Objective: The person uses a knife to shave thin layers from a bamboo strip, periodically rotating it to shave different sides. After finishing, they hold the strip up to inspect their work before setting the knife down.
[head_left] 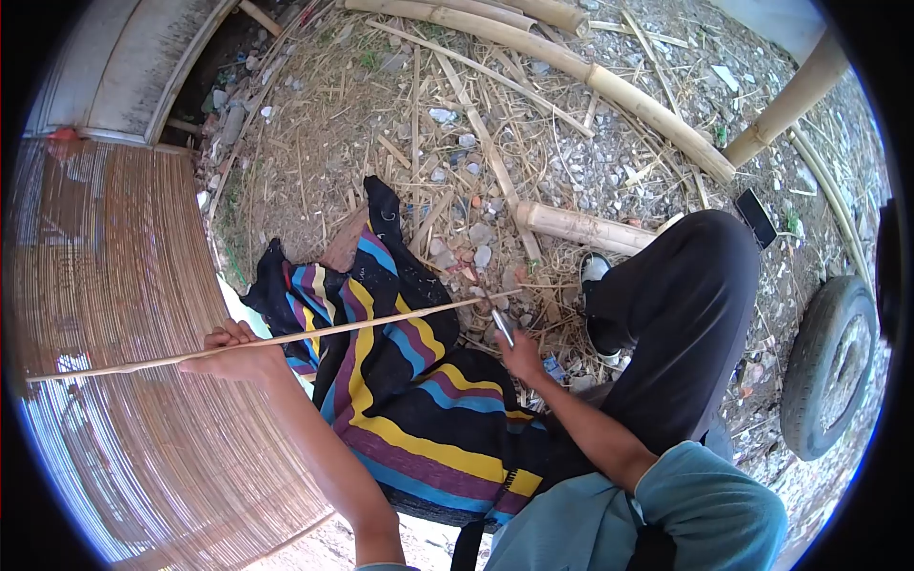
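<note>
My left hand [233, 354] is closed around a long, thin bamboo strip [352, 326] that runs from the far left across my lap. In my right hand [521, 356] is a knife [502, 326], its handle gripped in the fist and its blade up against the strip near the right end. Beneath the strip, a striped cloth [419, 409] in black, yellow, purple and blue lies over my leg.
A screen of thin slats [124, 266] stands at the left. Thick bamboo poles [657, 109] and a short bamboo piece [586, 228] lie on littered ground. At the right are a tyre [828, 371] and a phone [756, 218].
</note>
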### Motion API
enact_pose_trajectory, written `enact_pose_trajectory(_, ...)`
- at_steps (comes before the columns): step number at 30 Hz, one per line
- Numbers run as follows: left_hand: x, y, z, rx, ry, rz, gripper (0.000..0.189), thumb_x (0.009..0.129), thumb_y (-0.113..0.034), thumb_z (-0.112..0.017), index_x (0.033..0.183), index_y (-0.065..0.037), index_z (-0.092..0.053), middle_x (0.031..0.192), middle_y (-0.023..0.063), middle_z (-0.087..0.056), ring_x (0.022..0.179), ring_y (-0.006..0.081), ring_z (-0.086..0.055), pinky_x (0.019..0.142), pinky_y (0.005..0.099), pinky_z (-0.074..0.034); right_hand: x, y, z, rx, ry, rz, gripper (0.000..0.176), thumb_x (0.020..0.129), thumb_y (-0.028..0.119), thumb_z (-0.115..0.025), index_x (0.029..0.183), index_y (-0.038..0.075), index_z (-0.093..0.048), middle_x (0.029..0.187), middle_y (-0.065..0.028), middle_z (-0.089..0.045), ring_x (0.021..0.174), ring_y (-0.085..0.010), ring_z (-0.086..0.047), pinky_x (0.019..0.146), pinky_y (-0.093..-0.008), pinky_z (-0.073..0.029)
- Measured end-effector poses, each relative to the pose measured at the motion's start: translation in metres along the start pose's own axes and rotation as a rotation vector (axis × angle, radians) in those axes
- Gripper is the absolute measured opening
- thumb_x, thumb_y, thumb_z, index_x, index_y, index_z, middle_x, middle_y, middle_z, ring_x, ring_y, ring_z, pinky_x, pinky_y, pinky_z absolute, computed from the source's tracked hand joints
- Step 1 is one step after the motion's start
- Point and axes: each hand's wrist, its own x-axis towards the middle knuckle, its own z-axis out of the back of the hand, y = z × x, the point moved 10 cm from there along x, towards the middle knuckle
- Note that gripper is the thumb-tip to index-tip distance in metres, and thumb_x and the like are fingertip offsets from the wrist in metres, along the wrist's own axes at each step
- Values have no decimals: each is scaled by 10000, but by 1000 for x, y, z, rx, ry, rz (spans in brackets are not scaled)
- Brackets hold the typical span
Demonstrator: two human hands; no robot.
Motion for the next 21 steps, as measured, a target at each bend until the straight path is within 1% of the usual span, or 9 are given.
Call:
enact_pose_trajectory(2, 3, 2, -2, 24, 50, 0, 655, 843, -716, -216, 541, -137, -268, 476, -15, -209, 398, 111, -232, 382, 229, -189, -15, 47, -4, 98, 45, 247, 522, 865, 485, -493, 889, -29, -584, 766, -274, -602, 808, -443, -585, 689, -492, -445)
enact_pose_trajectory(5, 0, 1, 3, 25, -14, -9, 651, 848, -708, -228, 535, -138, -263, 471, -16, -202, 403, 109, -229, 384, 230, -188, -16, 52, -3, 40, 57, 318, 492, 876, 454, -487, 919, -27, -579, 771, -280, -594, 796, -443, -584, 669, -483, -447)
enact_pose_trajectory(7, 5, 3, 12, 7, -63, 6, 648, 854, -698, -243, 527, -138, -253, 461, -13, -193, 400, 108, -223, 377, 227, -182, 22, -30, -5, -43, -57, 61, 515, 872, 467, -487, 966, -29, -587, 780, -273, -606, 804, -435, -592, 667, -480, -450)
enact_pose_trajectory(9, 5, 10, 14, -16, -26, 54, 649, 851, -699, -253, 529, -136, -254, 453, -17, -190, 397, 103, -226, 372, 222, -177, 60, -113, 14, -246, 78, -154, 525, 876, 469, -480, 996, -31, -586, 789, -277, -613, 798, -441, -597, 661, -477, -459)
enact_pose_trajectory(10, 9, 12, 11, -20, 28, 50, 648, 851, -699, -258, 533, -134, -259, 449, -19, -193, 397, 100, -228, 371, 221, -179, 62, -116, 21, -317, 41, -87, 532, 877, 485, -469, 954, -28, -590, 743, -255, -613, 739, -416, -610, 628, -464, -468)
enact_pose_trajectory(11, 9, 12, 8, -12, 19, 55, 641, 859, -687, -253, 545, -129, -272, 453, -11, -224, 395, 97, -234, 367, 226, -195, 68, -102, 26, -381, -7, -16, 544, 879, 502, -458, 912, -24, -593, 698, -234, -613, 680, -392, -623, 596, -450, -476)
enact_pose_trajectory(13, 2, 11, 6, 32, 42, 73, 630, 870, -671, -249, 576, -117, -312, 470, 1, -280, 397, 94, -257, 364, 229, -227, 23, -60, 16, 48, 94, -257, 608, 882, 532, -433, 842, -54, -590, 685, -194, -605, 592, -310, -625, 561, -414, -486)
enact_pose_trajectory(16, -2, 24, -4, 106, 142, 73, 662, 882, -655, -227, 594, -84, -396, 474, 7, -335, 402, 111, -341, 387, 234, -290, 51, -93, -27, 230, 34, -178, 591, 884, 533, -439, 770, -34, -565, 568, -117, -541, 451, -227, -563, 444, -365, -445)
enact_pose_trajectory(21, -45, 101, -20, 18, 290, 496, 541, 901, -550, -385, 816, -26, -490, 661, 55, -515, 588, 147, -531, 584, 286, -451, 37, -15, 22, 115, 58, -91, 547, 888, 514, -453, 764, -8, -559, 521, -87, -509, 417, -205, -535, 391, -350, -415)
